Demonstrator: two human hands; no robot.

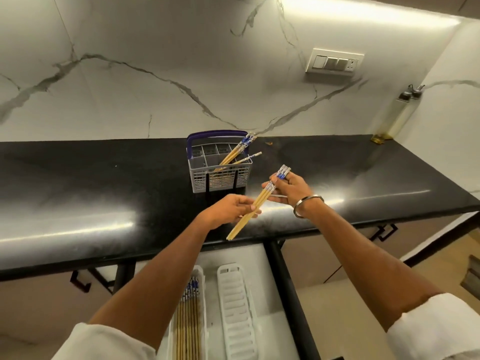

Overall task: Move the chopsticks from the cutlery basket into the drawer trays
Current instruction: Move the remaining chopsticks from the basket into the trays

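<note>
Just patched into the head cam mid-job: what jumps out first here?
A bundle of chopsticks held between the left hand and right hand over the black counter. Behind them, the cutlery basket holds more; below, the left drawer tray holds chopsticks, the right tray none.

A warm light strip [363,11] at the top right brightens the marble wall [130,74]. The black tabletop [78,178] shows broad white glare. Straight lines bend near the edges, and the whole view is slightly soft.
</note>
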